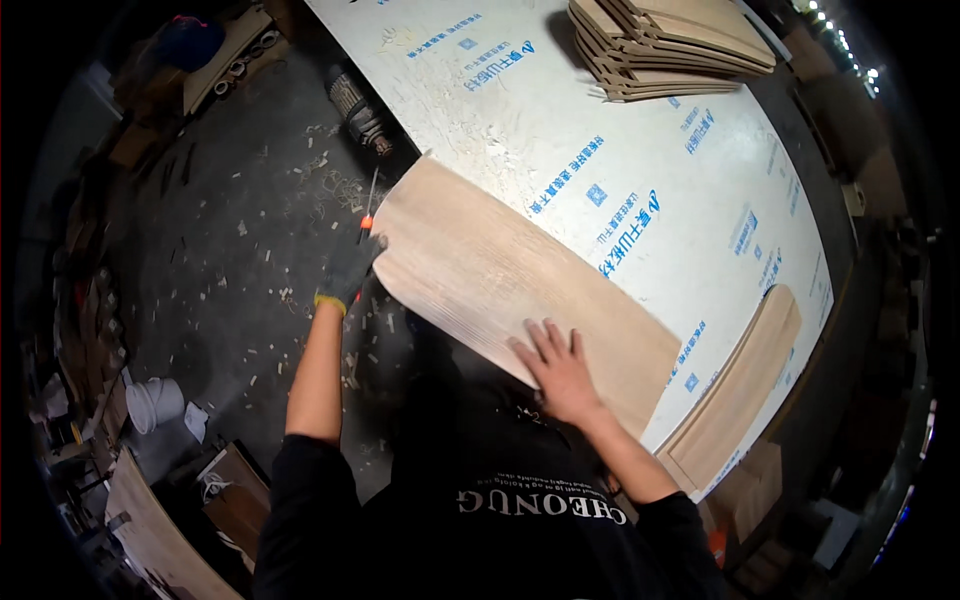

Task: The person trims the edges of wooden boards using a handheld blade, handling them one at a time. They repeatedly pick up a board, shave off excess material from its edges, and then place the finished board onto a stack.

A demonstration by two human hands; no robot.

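Note:
A curved, pale wood-grain panel (505, 270) lies slantwise along the near left edge of the white table (590, 130), its rounded left end overhanging the edge. My left hand (345, 272), in a dark glove with a yellow cuff, is closed around a slim hand tool (366, 226) with an orange and black handle. The tool's thin metal shaft points away from me beside the panel's rounded end; its exact kind is unclear. Bare and spread flat, my right hand (563, 378) rests on the panel's near edge, right of its middle.
Several curved panels form a stack (670, 50) at the table's far end. More curved pieces (740, 390) lie along its right side. A dark cylindrical motor-like device (357, 108) sits beside the left edge. Shavings litter the floor (240, 260); a white bucket (154, 404) stands left.

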